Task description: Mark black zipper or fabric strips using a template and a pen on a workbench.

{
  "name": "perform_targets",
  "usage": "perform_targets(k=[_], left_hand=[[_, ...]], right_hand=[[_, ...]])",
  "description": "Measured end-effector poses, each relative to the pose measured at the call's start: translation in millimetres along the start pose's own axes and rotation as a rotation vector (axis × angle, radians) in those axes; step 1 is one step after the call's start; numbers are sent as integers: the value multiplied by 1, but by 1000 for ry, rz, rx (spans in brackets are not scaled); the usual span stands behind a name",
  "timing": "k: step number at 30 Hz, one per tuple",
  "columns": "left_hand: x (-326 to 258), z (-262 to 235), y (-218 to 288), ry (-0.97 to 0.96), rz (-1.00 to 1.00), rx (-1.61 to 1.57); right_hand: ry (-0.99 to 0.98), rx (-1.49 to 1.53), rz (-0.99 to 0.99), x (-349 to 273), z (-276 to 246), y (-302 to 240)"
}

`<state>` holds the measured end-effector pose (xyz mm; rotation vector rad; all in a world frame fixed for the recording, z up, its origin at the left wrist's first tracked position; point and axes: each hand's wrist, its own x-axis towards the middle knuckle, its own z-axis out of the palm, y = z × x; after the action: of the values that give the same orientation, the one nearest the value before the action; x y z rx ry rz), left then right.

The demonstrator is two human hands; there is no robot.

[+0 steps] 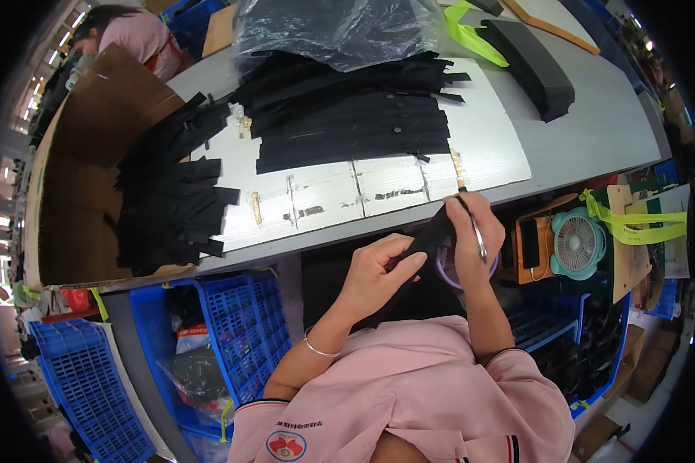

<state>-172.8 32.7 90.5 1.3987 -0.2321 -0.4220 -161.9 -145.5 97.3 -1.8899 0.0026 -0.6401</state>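
Observation:
My left hand [380,274] is closed on a black strip [434,231], thumb along it, in front of the table's near edge. The strip slants up to my right hand [475,231], whose fingers pinch its upper end. Also in my right hand is a slim tool with a shiny metal part [480,241]; its exact kind is not clear. Beyond my hands, several black strips [347,123] lie stacked on a white board [332,202] with dark lines and tan patches. More black strips [177,204] spill from an open cardboard box [77,166] on the left.
A clear plastic bag [332,31] lies behind the stack. A long black piece [529,69] rests on the grey table [602,116] at right. Blue crates [247,332] stand below the table, left and right. A small teal fan [578,241] is at right. Another person [139,38] is at far left.

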Motion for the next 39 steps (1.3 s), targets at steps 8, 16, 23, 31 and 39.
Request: perform_targets(k=[8,16,23,31,39], left_hand=[[32,-30,-14,13,-239,88],[63,-48,-2,-40,-292,356],[56,-101,21,198,52,869],[3,-103,-14,521,179,1235],[-26,-116,-40,532,74,1242]], right_hand=[[91,-304,-72,25,19,64],[-223,-675,-391,6,7,88],[-235,-853,-298,8,14,85],[-200,-977,-294,3,11,92],[-217,-1004,-330,3,12,92]])
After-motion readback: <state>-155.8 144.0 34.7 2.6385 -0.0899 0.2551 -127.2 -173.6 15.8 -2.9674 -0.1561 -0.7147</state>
